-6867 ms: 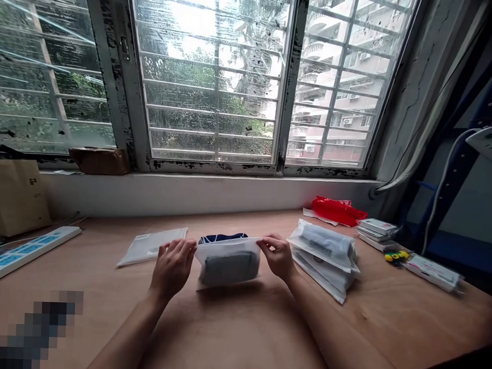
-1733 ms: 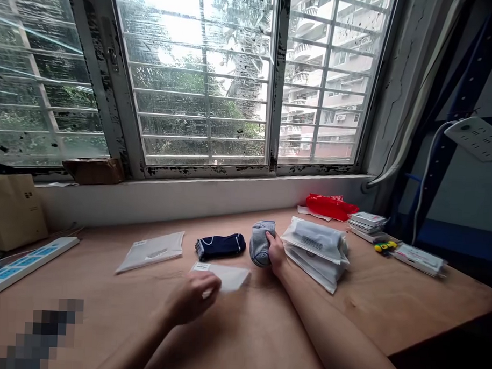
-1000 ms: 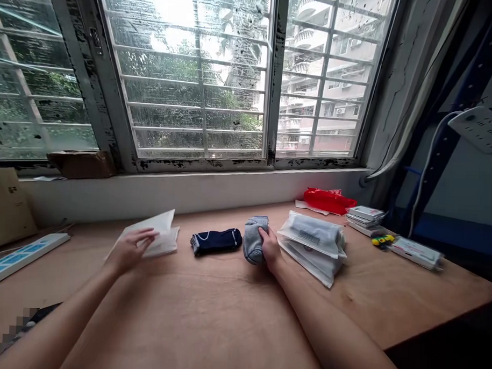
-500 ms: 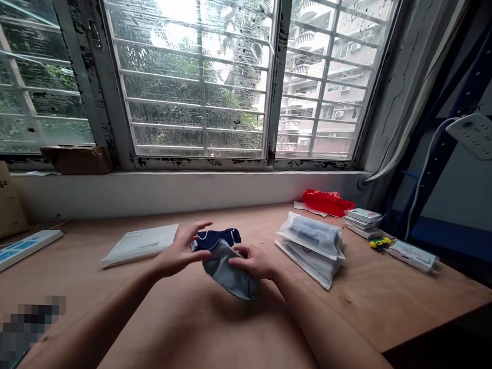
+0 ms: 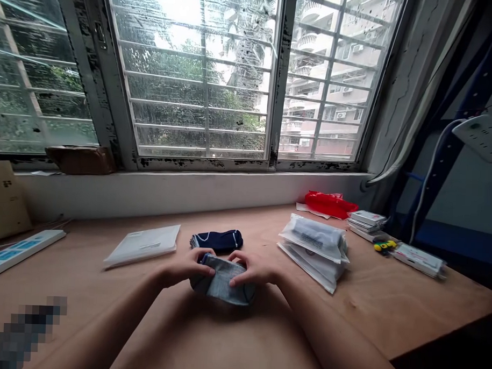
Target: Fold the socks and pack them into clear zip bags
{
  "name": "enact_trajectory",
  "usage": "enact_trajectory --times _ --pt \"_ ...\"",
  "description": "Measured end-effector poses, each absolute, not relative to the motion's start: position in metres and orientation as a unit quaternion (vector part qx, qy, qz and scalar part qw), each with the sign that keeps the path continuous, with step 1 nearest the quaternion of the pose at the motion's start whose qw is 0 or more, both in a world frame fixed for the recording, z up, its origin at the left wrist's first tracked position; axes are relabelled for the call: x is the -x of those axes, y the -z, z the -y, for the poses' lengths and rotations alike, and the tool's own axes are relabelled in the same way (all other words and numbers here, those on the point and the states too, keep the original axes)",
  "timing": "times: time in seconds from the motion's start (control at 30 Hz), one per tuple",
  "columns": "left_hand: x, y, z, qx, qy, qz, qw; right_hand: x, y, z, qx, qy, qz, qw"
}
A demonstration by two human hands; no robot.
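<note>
A folded grey garment [image 5: 224,283] with dark blue trim is held up just over the table by both hands, one at each side. My left hand [image 5: 192,269] grips its left edge with the thumb on the near face. On the other side, my right hand [image 5: 253,272] pinches the cloth with its thumb in front. The fingers behind the cloth are partly hidden. Right beyond the hands lies a small stack of folded navy garments [image 5: 220,240] with white seam lines.
Left of the stack lies a flat white packet [image 5: 145,245]. To the right are plastic-bagged packets [image 5: 314,249], a red plastic bag [image 5: 330,203], small boxes [image 5: 366,218] and a yellow-black tool [image 5: 384,246]. A power strip [image 5: 21,252] is at far left. The table edge [image 5: 446,325] falls away at right.
My left hand, spread beside the cloth before, has closed on its left edge. The grey garment has moved slightly nearer and left, and is held between both hands, uncovering more of the navy stack.
</note>
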State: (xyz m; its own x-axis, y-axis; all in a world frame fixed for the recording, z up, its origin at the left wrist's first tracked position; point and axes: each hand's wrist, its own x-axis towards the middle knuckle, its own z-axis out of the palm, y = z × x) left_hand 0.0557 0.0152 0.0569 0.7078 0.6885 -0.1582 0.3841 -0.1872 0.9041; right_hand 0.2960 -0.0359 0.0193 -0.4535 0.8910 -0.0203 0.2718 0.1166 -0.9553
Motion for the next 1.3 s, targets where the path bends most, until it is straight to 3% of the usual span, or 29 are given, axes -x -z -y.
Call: enact_trajectory --times 0.2,0.33,0.4,0.5,0.57,0.63,0.73,0.87,1.0,1.13,1.3 --pt "-0.039 -0.068 -0.031 -0.751 -0.108 -0.362 0.541 -0.309 -0.020 0.022 0.428 -0.504 0.700 0.271" --pt "-0.034 -0.084 -0.047 -0.800 -0.127 -0.350 0.471 -0.310 -0.032 0.003 0.456 -0.335 0.758 0.325" --pt "-0.034 -0.091 -0.058 -0.843 -0.198 -0.345 0.363 -0.308 -0.042 -0.009 0.473 -0.241 0.762 0.370" --pt "-0.036 -0.093 -0.075 -0.892 -0.305 -0.321 0.094 -0.303 -0.050 -0.027 0.492 -0.127 0.752 0.419" --pt "-0.036 -0.082 -0.084 -0.905 -0.306 -0.291 -0.059 -0.300 -0.047 -0.037 0.480 0.016 0.789 0.382" --pt "-0.033 -0.061 -0.090 -0.916 -0.264 -0.272 -0.130 -0.299 -0.035 -0.042 0.452 0.134 0.826 0.309" --pt "-0.021 -0.020 -0.095 -0.923 -0.214 -0.285 -0.142 -0.300 -0.010 -0.042 0.436 0.158 0.847 0.259" --pt "0.000 0.018 -0.094 -0.860 -0.275 -0.407 -0.134 -0.306 0.013 -0.033 0.453 0.159 0.844 0.239" --pt "0.003 0.017 -0.085 -0.841 -0.321 -0.417 -0.124 -0.308 0.017 -0.029 0.466 0.147 0.834 0.257" --pt "-0.015 0.010 -0.073 -0.876 -0.300 -0.359 -0.113 -0.305 0.019 -0.032 0.485 0.133 0.807 0.310" --pt "-0.033 0.006 -0.075 -0.880 -0.297 -0.356 -0.107 -0.306 0.022 -0.035 0.495 0.128 0.799 0.316"
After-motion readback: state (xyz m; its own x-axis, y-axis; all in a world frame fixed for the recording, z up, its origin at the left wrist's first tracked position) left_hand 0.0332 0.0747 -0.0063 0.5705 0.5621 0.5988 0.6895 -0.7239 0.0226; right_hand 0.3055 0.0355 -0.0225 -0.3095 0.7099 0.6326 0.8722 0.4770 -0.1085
